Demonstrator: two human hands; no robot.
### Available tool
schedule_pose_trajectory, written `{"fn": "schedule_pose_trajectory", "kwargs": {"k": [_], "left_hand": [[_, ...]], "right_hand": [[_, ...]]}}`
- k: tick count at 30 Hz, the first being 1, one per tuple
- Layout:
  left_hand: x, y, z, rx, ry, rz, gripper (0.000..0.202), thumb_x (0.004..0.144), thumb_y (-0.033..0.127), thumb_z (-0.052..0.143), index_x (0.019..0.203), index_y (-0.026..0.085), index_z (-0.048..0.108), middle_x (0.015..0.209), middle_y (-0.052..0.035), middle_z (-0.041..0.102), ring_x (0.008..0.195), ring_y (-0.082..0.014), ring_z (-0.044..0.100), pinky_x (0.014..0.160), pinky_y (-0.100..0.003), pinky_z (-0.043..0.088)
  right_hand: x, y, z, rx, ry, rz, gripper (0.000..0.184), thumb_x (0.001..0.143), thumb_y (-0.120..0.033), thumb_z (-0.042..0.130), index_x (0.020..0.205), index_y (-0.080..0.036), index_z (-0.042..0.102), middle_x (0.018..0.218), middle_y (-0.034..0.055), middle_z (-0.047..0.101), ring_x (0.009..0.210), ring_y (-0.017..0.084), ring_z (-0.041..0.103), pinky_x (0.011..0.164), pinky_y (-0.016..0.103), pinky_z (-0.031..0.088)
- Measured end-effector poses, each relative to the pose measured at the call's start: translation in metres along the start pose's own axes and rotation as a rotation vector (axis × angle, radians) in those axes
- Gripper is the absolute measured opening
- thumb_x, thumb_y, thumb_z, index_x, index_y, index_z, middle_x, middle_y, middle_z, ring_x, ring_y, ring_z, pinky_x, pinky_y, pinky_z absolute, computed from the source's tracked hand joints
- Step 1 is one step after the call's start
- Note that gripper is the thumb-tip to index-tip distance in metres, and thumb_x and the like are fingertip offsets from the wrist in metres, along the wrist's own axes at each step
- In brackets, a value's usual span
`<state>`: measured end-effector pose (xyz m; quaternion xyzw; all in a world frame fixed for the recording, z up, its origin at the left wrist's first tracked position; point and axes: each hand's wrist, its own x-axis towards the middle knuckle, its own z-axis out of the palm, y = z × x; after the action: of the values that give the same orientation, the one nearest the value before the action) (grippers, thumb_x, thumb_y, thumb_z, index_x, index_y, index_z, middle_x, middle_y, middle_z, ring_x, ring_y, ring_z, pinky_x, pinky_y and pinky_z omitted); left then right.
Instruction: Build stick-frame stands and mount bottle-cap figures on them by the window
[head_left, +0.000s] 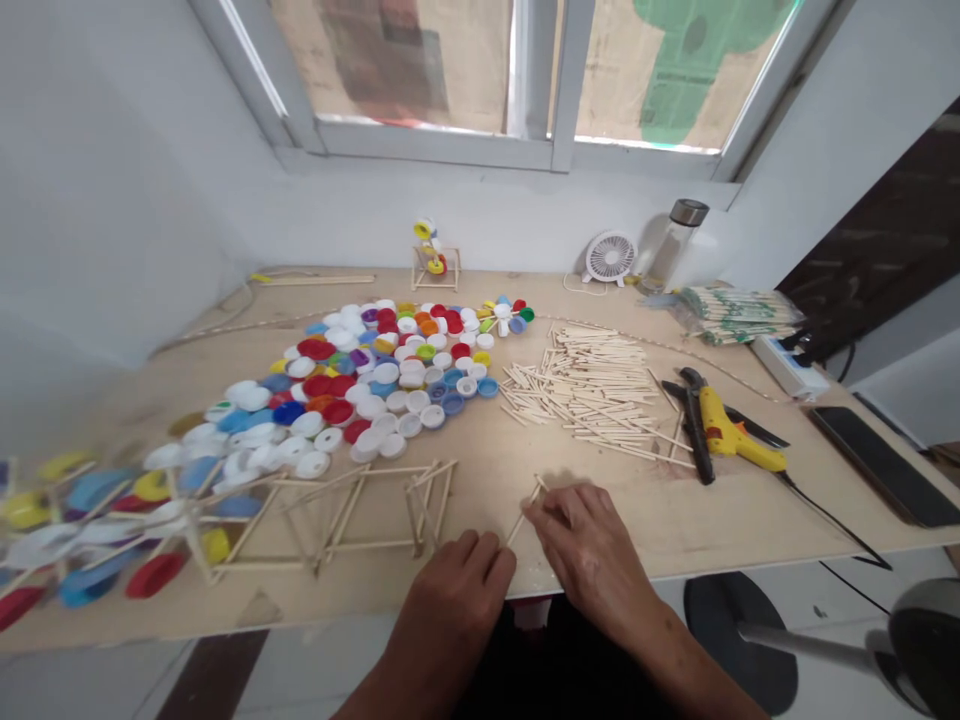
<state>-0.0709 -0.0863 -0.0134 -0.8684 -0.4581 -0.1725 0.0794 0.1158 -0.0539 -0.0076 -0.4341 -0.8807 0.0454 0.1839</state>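
At the table's front edge my right hand (592,545) pinches a thin wooden stick (517,528) between thumb and fingers. A short second piece seems to meet its upper end, partly behind my fingertips. Close by on the left, my left hand (463,585) is closed with its fingers curled, near the stick's lower end; what it holds, if anything, is hidden. Left of it stand open stick frames (367,548). Beyond my hands lies a heap of loose wooden sticks (600,385).
Many coloured bottle caps (337,410) cover the left. To the right are a yellow glue gun (731,435), black pliers (697,430), a phone (885,465) and a power strip (791,368). A small fan (610,258), glass bottle (675,245) and packed sticks (739,312) stand farther back.
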Motion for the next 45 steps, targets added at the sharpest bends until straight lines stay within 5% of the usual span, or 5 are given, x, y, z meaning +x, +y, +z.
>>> {"fn": "schedule_pose_trajectory", "kwargs": {"k": [5,10,16,23,45], "left_hand": [[0.009,0.0,-0.006,0.013,-0.272,-0.003,0.014,0.08,0.006,0.049,0.083,0.019,0.051,0.079,-0.002,0.059,0.071,-0.0196,0.054,0.06,-0.03,0.045],[0.018,-0.001,-0.011,0.0,-0.408,0.02,0.017,0.08,0.004,0.046,0.09,0.017,0.051,0.081,-0.0038,0.06,0.073,-0.0196,0.056,0.062,-0.031,0.047],[0.014,-0.004,-0.006,-0.034,-0.362,0.053,0.019,0.078,0.003,0.043,0.09,0.016,0.049,0.081,-0.0049,0.06,0.071,-0.0198,0.055,0.061,-0.032,0.046],[0.001,-0.007,0.0,-0.02,-0.14,0.088,0.018,0.078,0.001,0.045,0.083,0.018,0.046,0.077,-0.0028,0.058,0.068,-0.0182,0.054,0.059,-0.029,0.042],[0.007,-0.012,-0.004,0.045,-0.176,0.174,0.015,0.079,0.005,0.052,0.081,0.019,0.045,0.076,-0.0019,0.057,0.065,-0.0184,0.052,0.054,-0.03,0.037]], "right_hand": [[0.001,0.0,0.0,-0.017,0.019,-0.012,0.027,0.09,-0.014,0.051,0.115,-0.021,0.057,0.097,0.0069,0.059,0.089,0.021,0.051,0.079,0.037,0.038],[0.001,0.0,0.002,-0.024,0.047,-0.025,0.028,0.089,-0.014,0.051,0.115,-0.021,0.058,0.096,0.0066,0.06,0.089,0.021,0.052,0.079,0.036,0.038],[0.002,0.0,0.0,-0.015,0.055,-0.024,0.027,0.09,-0.013,0.05,0.114,-0.021,0.059,0.096,0.0069,0.06,0.088,0.021,0.052,0.078,0.036,0.038],[0.002,0.0,0.001,-0.01,0.045,-0.024,0.024,0.09,-0.015,0.051,0.111,-0.02,0.059,0.096,0.0067,0.06,0.088,0.021,0.051,0.077,0.037,0.037],[0.001,-0.002,0.001,-0.021,0.079,-0.042,0.026,0.091,-0.014,0.048,0.114,-0.021,0.058,0.093,0.0071,0.061,0.084,0.021,0.053,0.075,0.036,0.039]]}}
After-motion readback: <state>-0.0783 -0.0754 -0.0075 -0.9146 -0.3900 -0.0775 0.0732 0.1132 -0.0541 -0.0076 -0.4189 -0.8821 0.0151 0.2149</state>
